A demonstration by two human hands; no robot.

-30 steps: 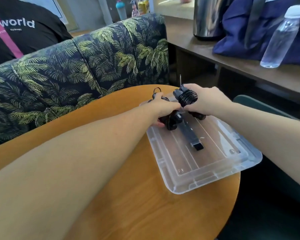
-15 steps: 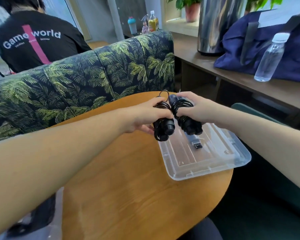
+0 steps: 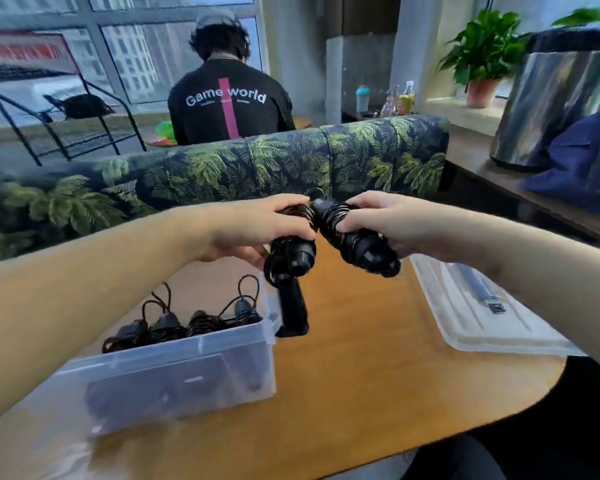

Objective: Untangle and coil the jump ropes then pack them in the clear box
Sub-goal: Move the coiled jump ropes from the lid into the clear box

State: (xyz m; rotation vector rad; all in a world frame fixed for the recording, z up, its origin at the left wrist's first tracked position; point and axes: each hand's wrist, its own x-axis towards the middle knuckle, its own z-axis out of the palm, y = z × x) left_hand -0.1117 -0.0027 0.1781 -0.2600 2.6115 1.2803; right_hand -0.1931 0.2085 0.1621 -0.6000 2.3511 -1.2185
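Left grip [image 3: 257, 233]: fingers closed over a black jump rope bundle [image 3: 293, 252], cord wound tight round its handles; one handle end [image 3: 293, 315] hangs below the hand toward the table [image 3: 360, 368]. Right grip [image 3: 392, 223]: fingers clamped on a second wound jump rope [image 3: 355, 239], tilted down to the right. The two bundles touch at their upper ends, between the hands, held in the air above the table.

Below and left of the left grip: clear box [image 3: 174, 358], open top, coiled ropes [image 3: 187, 323] already inside along its far wall, cord loops standing above the rim. The box's right wall is just beside the hanging handle; contact cannot be told.

Below and right of the right grip: clear lid [image 3: 471, 327], flat on the table, its right edge at or past the table's edge. A small dark piece [image 3: 495, 308] lies on it.

Between box and lid: bare wood directly under both grips. Table's near right corner is rounded.

Beyond the grips: palm-print sofa back [image 3: 291, 161], close to the table's far edge.
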